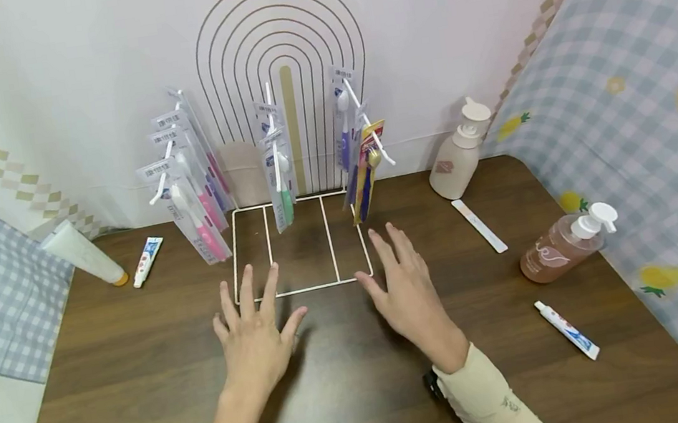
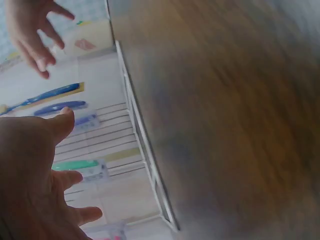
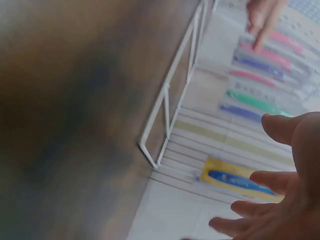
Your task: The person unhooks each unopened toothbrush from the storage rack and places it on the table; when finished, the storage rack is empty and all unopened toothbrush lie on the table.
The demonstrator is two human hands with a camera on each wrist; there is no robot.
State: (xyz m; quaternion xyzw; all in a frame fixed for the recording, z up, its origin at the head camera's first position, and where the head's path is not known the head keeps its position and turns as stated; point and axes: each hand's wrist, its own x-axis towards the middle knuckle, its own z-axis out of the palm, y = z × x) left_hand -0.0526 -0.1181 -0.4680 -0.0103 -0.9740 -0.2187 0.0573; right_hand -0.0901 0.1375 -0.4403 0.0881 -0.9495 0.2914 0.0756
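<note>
The left hand [image 1: 252, 345] and right hand [image 1: 412, 295] are wide and empty; toothbrushes [image 1: 209, 241] hang from a white rack [image 1: 331, 245], left of a cream bottle [image 1: 455, 166].

Toothbrushes [image 1: 208, 239] on rack [image 1: 306, 289], bottles [image 1: 455, 168] to right

From the head, we look forward and down from farther off, over the left hand [image 1: 255, 346] and right hand [image 1: 408, 290] to the white rack [image 1: 306, 290] beyond. From each wrist, close behind that hand, we face forward with the view rolled sideways; these two views share the rack, and each catches the opposite hand.
</note>
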